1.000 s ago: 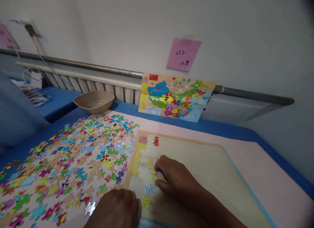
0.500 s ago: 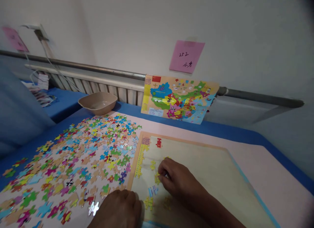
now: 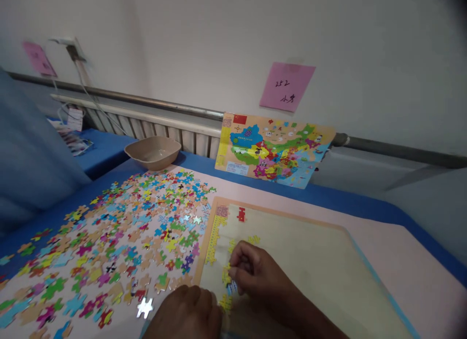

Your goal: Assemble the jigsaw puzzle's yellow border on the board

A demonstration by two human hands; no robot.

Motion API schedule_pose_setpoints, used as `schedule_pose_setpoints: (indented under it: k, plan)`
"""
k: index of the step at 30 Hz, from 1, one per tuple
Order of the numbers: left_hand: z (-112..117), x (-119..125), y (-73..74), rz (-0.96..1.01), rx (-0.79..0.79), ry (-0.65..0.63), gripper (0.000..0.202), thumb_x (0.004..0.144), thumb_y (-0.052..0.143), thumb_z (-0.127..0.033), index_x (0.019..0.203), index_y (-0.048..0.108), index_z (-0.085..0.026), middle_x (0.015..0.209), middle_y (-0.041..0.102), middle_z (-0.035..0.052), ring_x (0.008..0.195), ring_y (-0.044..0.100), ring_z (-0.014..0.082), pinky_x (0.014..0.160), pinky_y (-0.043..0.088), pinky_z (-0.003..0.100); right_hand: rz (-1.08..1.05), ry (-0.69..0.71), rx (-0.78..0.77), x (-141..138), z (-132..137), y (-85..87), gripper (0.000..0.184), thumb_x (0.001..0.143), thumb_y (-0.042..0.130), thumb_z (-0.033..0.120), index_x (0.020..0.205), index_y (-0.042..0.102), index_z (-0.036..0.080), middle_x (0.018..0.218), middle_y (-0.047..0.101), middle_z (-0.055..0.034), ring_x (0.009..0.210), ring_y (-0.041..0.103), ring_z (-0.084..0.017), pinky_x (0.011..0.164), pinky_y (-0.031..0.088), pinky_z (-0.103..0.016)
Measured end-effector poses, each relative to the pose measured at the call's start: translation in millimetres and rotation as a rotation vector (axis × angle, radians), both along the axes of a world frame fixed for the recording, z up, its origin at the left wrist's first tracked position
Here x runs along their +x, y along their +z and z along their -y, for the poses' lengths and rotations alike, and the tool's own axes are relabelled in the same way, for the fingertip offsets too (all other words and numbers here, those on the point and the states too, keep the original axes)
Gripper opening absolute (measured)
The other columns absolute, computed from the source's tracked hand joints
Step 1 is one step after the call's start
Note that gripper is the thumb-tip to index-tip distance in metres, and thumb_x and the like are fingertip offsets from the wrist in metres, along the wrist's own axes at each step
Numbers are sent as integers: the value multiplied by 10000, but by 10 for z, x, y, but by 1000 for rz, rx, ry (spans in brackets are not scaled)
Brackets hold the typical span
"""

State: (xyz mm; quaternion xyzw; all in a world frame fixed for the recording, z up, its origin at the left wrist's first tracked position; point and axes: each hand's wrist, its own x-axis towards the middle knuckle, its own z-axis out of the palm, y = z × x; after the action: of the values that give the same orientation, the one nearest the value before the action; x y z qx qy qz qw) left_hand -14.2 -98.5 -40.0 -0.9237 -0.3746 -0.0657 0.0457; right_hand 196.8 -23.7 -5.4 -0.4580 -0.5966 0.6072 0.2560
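Observation:
My right hand [image 3: 255,276] rests on the beige puzzle board [image 3: 314,261], its fingers curled in a pinch over small yellow and blue pieces [image 3: 228,280] near the board's left border. What the fingertips hold is too small to name. My left hand [image 3: 186,314] lies at the bottom edge, knuckles up and fingers bent down at the board's near left corner, next to the loose pieces. A red piece [image 3: 241,214] and a strip of yellow pieces [image 3: 215,232] lie in the board's upper left.
Several colourful loose puzzle pieces [image 3: 120,237] cover the pink mat on the left. A tan bowl [image 3: 153,151] stands behind them. A finished map picture [image 3: 272,149] leans against the radiator under a pink note [image 3: 286,86]. A blue cushion [image 3: 29,159] is at far left.
My right hand has pulled back toward me along the board's left side and curled tighter. The camera has turned a little left, shifting everything rightward. My left hand has hardly moved.

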Motion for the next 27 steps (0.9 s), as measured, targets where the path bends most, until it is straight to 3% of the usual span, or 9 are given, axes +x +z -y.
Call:
schedule_pose_setpoints:
  k: [4, 11, 19, 24, 27]
  plan:
    - [30, -23, -5, 70, 106, 73, 200, 909, 755, -192, 834, 573, -227, 751, 668, 8, 653, 614, 224, 567, 381, 348, 87, -3, 147, -183, 50, -72, 80, 798, 621, 234, 829, 548, 245, 642, 482, 82, 601, 442, -128, 571, 326, -247]
    - [-2, 10, 25, -33, 21, 94, 171, 917, 786, -243, 859, 630, -199, 799, 703, 29, 702, 645, 228, 586, 382, 343, 434, 86, 338, -257, 51, -33, 94, 818, 612, 147, 785, 583, 231, 679, 572, 56, 655, 498, -142, 653, 323, -267]
    - [31, 9, -34, -20, 4, 96, 121, 989, 714, -250, 906, 652, -187, 834, 698, 40, 756, 624, 218, 629, 389, 346, 465, 111, 451, -213, 68, -112, 127, 807, 593, 101, 808, 615, 226, 756, 636, 37, 704, 541, -150, 698, 342, -270]
    - [10, 31, -16, 16, 51, 68, 149, 1008, 712, -284, 1096, 676, -168, 1046, 734, 63, 833, 628, 219, 666, 440, 360, 488, 158, 498, -192, 76, -128, 140, 800, 613, 83, 821, 615, 221, 834, 652, 21, 777, 572, -158, 733, 363, -270]
    - [6, 53, -36, 34, 93, 62, 134, 1010, 717, -284, 1072, 672, -174, 1027, 735, 46, 839, 622, 209, 680, 456, 355, 519, 190, 548, -155, 82, -135, 151, 801, 616, 67, 817, 613, 217, 863, 642, 16, 795, 576, -157, 729, 363, -266]
